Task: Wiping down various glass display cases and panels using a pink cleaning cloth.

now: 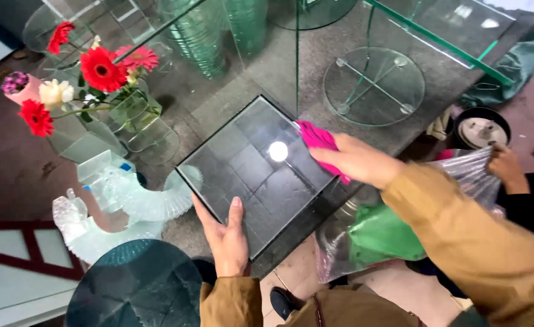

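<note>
A square pane of dark glass [252, 166] lies tilted in front of me, a bright light reflected in its middle. My left hand [225, 237] grips its near edge, thumb on top of the glass. My right hand [354, 158] presses a pink cloth [316, 138] against the pane's right corner. Both arms wear tan sleeves.
Red, pink and white flowers [100, 69] stand in a glass vase at left. A round glass stand [373, 85] and stacked glass discs [200, 36] are behind. A round dark glass top [135, 284] sits low left. Another person's hand [506, 166] holds a plastic bag [473, 175] at right.
</note>
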